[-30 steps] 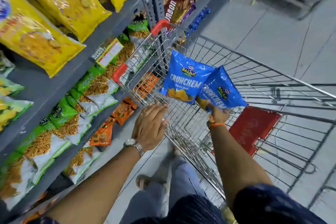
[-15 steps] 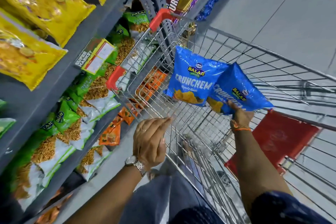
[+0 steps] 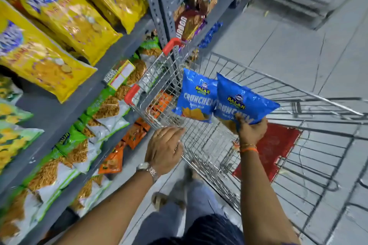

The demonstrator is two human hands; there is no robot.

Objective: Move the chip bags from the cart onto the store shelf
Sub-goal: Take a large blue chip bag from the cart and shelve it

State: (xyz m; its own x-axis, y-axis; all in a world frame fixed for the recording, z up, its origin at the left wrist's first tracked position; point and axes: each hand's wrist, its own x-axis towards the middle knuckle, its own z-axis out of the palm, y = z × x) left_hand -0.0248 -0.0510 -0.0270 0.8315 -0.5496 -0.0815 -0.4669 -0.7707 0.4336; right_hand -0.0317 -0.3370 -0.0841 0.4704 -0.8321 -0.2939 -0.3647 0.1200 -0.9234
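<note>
- Store shelf [image 3: 59, 109]: grey metal, along the left edge of the view. Large yellow bags [image 3: 65, 14] lie on its upper tier, green-and-white bags [image 3: 71, 145] on the middle tier, orange packets [image 3: 137, 131] on the lowest tier in view.
- Cart [image 3: 258, 85]: wire basket standing just beside the shelf front, its red-capped corners [image 3: 171, 44] against the shelf edge. A red flap [image 3: 274, 145] lies inside near its right side.
- Left hand [image 3: 164, 148]: empty, fingers loosely curled and half spread, palm down at the cart's near-left rim. Whether the fingertips touch the wire cannot be told from this angle. A metal watch [image 3: 148, 169] sits on the wrist.
- Chip bags: two blue bags held above the cart's interior, clear of the shelf, up and to the right of the left hand. The left blue bag [image 3: 196, 95] hangs beside and partly behind the right blue bag [image 3: 243, 99]; they overlap at the edges.
- Right hand [image 3: 252, 129]: closed on the lower edges of the bags, fingers wrapped over the front of the right blue bag, bags standing up from the grip. The grip on the left blue bag is hidden. Orange threads [image 3: 249, 148] circle the wrist.
</note>
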